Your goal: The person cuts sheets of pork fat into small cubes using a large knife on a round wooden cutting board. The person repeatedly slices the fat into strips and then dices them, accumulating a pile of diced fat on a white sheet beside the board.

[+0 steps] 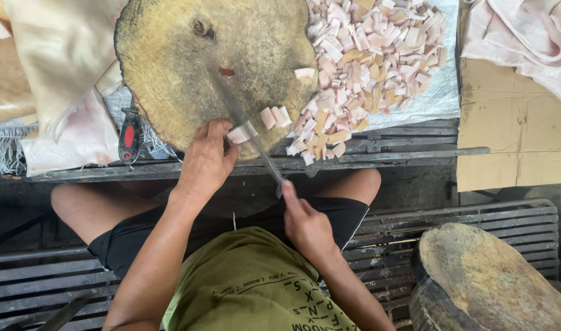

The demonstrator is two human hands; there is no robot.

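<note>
Head view: at centre frame the left hand (206,160) pinches a pale meat strip (240,133) on the round wooden block (170,67), fingers clamped on it. The right hand (306,227) is closed around a knife (250,138) whose blade crosses the strip. Cut pieces (275,116) lie just beside it; a pile (369,61) fills the upper right.

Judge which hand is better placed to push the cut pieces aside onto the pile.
Probably the right hand: it holds the knife, whose blade lies beside the cut pieces and the pile. The left hand is pinning the strip on the chopping block.
</note>
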